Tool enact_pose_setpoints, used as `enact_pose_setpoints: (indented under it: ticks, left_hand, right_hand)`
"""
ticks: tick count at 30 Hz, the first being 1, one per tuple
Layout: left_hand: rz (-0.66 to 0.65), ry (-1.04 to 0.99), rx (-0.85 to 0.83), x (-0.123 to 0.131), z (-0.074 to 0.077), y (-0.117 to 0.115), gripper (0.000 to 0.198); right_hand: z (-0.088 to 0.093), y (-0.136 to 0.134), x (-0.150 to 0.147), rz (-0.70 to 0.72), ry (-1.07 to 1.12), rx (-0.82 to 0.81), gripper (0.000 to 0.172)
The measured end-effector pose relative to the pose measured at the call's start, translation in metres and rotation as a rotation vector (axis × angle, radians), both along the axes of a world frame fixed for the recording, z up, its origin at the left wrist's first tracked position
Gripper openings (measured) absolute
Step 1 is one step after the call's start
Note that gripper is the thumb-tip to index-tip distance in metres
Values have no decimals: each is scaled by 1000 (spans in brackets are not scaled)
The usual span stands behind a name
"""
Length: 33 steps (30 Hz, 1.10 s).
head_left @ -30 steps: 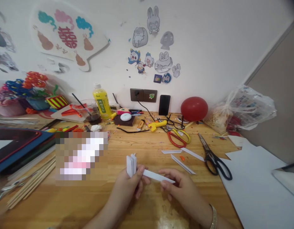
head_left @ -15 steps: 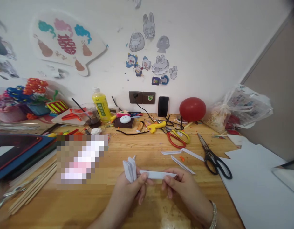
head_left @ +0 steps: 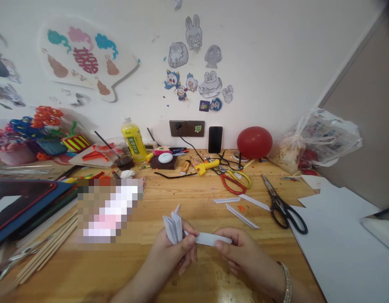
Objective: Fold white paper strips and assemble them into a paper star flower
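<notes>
Between my hands stretches a folded white paper strip [head_left: 210, 238], tilted slightly down to the right. My left hand [head_left: 178, 250] pinches its left end with thumb and finger, and a bundle of folded paper pieces [head_left: 173, 227] stands up in the crook of the same hand. My right hand [head_left: 236, 248] grips the strip's right end between thumb and fingers. Several more folded paper strips [head_left: 241, 216] lie on the table just beyond my right hand. To their right rest black-handled scissors [head_left: 284, 210], blades pointing away.
White paper sheets [head_left: 342, 235] cover the table's right side. Red-and-yellow scissors [head_left: 235, 183], a yellow glue gun [head_left: 207, 167] and a red balloon [head_left: 255, 142] sit farther back. Wooden sticks [head_left: 49, 248] lie at left, near a blurred patch. A yellow drink bottle [head_left: 133, 141] stands by the wall.
The strip's right end has dipped, and my right hand's fingers have shifted along it. My left hand still holds the paper bundle. The view has moved slightly.
</notes>
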<state>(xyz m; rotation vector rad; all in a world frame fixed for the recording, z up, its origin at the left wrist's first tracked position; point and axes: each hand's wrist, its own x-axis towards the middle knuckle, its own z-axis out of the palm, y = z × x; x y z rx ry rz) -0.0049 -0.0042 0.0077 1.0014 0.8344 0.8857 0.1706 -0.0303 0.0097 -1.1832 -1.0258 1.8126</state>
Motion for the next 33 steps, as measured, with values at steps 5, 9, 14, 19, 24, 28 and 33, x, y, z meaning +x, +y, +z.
enact_pose_setpoints:
  ticks: [5,9,14,19,24,28,33]
  left_hand:
    - [54,93,9,4,-2,-2,46]
    - [120,193,-11,7,-3,-4,43]
    - [189,183,-5,6,1,-4,40]
    - [223,122,-44,11,6,-5,38]
    - [135,138,-56,18,4,-8,37]
    - [153,158,-105,18,-2,-6,46]
    - [169,199,-56,16,-10,-3,62]
  right_hand:
    - [-1,0,0,-32,-82,68,44]
    - [-7,-1,-6,-99,-124,143,44]
    - [-11,-1,-7,-106,-75,176,41]
    - [-9,1,-7,-234,-48,203,40]
    - [-11,2,-11,-401,105,140,37]
    - [-8,6,-2,-421,9,235,35]
    - [1,7,7,-190,-93,271,32]
